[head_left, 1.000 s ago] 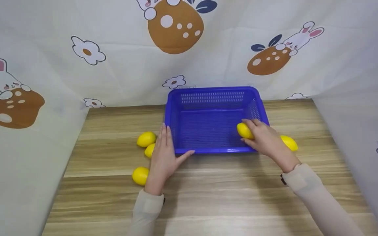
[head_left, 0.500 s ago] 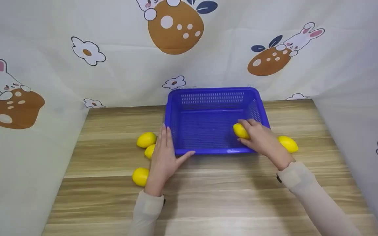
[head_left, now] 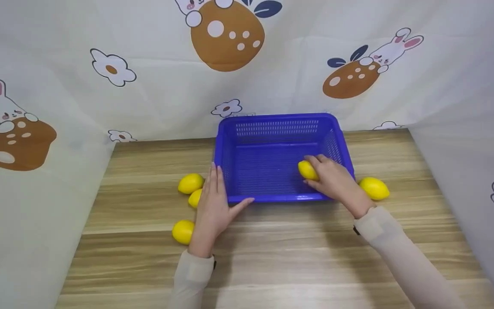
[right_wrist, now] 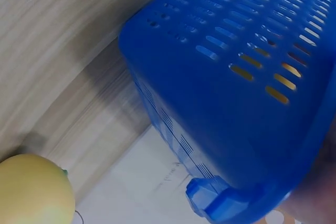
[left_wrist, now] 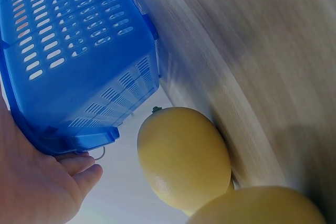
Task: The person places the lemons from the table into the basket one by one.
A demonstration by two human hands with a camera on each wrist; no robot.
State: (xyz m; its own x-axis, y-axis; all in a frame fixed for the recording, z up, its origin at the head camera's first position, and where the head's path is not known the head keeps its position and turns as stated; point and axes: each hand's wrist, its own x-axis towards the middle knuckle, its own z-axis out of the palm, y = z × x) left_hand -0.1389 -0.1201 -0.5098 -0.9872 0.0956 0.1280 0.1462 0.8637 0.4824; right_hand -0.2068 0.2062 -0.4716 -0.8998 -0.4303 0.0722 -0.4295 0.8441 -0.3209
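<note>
A blue slotted plastic basket [head_left: 272,198] stands on the wooden table near the back cloth. My right hand [head_left: 337,180] grips a yellow lemon [head_left: 307,170] between fingers and thumb, over the right part of the basket's inside. In the right wrist view the basket wall [right_wrist: 210,103] hides most of that hand. My left hand [head_left: 215,208] lies with straight fingers along the basket's left rim, its thumb out over the front left corner. In the left wrist view the palm [left_wrist: 37,187] is against the rim. Close beside this hand is a lemon [head_left: 184,231], partly covered by the wrist.
Two more lemons lie left of the basket, a rear one [head_left: 191,183] and one [head_left: 195,198] half hidden by the left hand. Another lemon [head_left: 374,188] rests right of the basket, near the right wrist. Patterned cloth [head_left: 165,86] closes off the back and sides of the table [head_left: 272,257].
My right hand has moved a little left with its lemon, farther over the basket. More of the lemon on the right now shows. The left hand stays at the basket's rim.
</note>
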